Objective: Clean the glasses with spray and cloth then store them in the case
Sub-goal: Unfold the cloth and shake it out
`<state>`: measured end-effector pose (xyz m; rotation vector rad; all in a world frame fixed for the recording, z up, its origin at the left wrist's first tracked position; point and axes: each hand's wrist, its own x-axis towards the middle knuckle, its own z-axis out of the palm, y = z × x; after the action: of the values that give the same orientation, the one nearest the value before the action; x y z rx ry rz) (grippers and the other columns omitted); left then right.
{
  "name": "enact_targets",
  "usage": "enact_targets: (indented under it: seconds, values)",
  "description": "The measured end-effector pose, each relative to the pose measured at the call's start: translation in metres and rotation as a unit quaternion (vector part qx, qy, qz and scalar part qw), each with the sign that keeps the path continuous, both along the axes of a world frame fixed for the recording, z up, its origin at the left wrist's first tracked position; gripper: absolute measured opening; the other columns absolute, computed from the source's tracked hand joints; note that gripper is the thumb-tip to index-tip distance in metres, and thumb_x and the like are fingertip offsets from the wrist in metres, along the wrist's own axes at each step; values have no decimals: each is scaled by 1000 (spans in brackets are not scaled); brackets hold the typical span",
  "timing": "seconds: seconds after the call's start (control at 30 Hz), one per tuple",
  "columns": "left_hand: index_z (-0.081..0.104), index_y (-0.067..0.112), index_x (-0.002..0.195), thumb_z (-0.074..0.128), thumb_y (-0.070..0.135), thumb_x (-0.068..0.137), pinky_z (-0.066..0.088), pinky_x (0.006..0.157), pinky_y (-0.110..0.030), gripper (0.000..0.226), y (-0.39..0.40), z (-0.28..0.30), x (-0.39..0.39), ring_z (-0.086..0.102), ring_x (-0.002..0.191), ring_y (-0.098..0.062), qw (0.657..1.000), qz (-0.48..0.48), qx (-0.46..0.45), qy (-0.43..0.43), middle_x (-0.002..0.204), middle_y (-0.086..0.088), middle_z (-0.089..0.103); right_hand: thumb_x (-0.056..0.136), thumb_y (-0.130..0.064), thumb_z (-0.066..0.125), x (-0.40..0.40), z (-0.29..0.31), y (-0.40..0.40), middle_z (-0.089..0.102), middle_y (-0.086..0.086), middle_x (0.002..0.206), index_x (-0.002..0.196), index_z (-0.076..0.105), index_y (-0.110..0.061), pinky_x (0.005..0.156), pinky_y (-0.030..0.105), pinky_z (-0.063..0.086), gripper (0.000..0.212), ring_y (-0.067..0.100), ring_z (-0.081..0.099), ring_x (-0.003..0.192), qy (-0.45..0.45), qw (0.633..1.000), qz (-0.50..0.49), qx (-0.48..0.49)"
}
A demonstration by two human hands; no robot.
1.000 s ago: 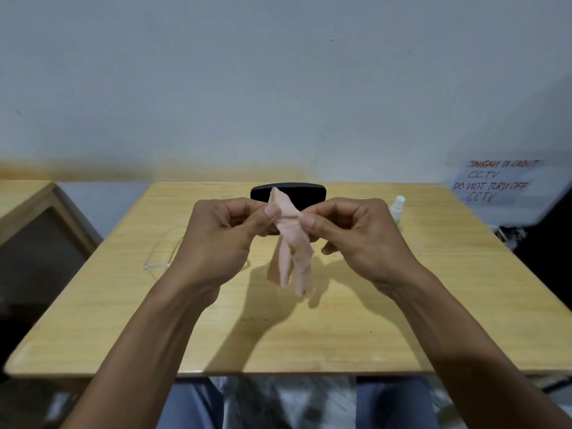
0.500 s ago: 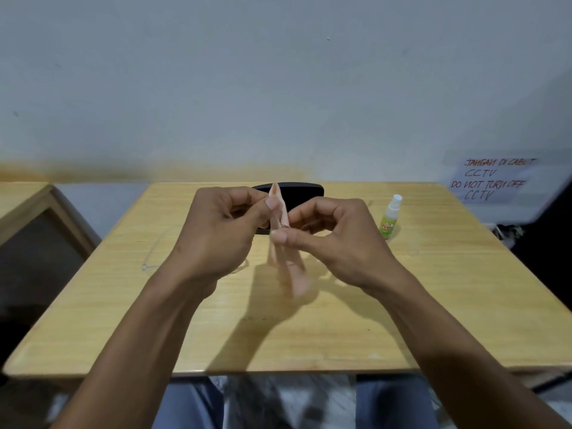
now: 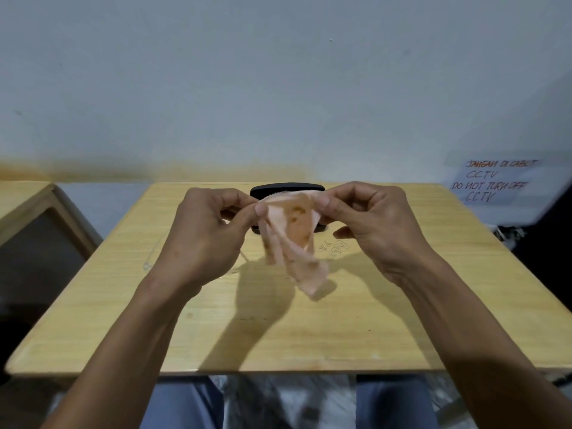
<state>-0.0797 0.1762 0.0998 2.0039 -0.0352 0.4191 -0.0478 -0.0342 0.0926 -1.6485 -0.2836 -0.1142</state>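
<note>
A thin pink cloth (image 3: 294, 239) hangs in the air above the wooden table (image 3: 278, 329), stretched between both hands. My left hand (image 3: 207, 236) pinches its left top corner and my right hand (image 3: 374, 224) pinches its right top corner. Behind the cloth a black glasses case (image 3: 286, 187) lies at the table's far edge, partly hidden. The clear glasses (image 3: 151, 258) lie on the table to the left, mostly covered by my left hand. The spray bottle is hidden behind my right hand.
A second wooden table (image 3: 28, 205) stands at the left. A paper sign with handwriting (image 3: 492, 181) is stuck on the wall at the right. My knees (image 3: 192, 404) show below the near table edge.
My hands have pulled apart sideways, spreading the folded cloth open between them. My right hand moved right and now covers the spray bottle.
</note>
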Motion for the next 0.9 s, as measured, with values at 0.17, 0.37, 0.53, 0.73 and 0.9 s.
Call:
enact_targets:
  seconds: [0.17,0.37,0.53,0.73,0.9]
  values:
    - [72,23,75,66,28,90,46,58,-27,17,3,2,0,56,57,-8,999,10,33,4,67,8,70,88,-22,73,5,6,-9,72,4,73,85,74,-13,60,23,54,10,11,65,67,-17,998,16,-52]
    - [69,18,74,61,24,94,39,62,-22,22,0,6,-3,58,67,-2,999,6,43,9,69,2,73,95,-17,66,8,14,-17,70,7,80,92,72,-8,66,23,55,11,12,66,72,-27,993,55,-98]
    - [70,21,76,65,26,89,39,54,-13,15,-5,3,-4,56,54,1,997,12,69,13,72,5,71,96,-15,64,6,15,-11,71,14,76,92,71,-6,67,31,57,12,19,66,70,-13,996,65,-53]
    - [75,31,96,80,43,73,43,66,-4,27,-23,6,-6,66,80,-3,996,-51,63,-23,82,10,73,94,-18,69,5,19,0,76,0,76,91,75,-10,66,26,53,10,11,70,69,-40,988,102,-107]
    - [79,16,80,82,24,77,44,59,-3,9,-31,11,-4,67,66,-5,997,-69,13,-42,76,2,76,93,-23,71,5,24,1,76,16,80,99,64,-12,70,36,54,14,24,71,74,-25,989,111,-94]
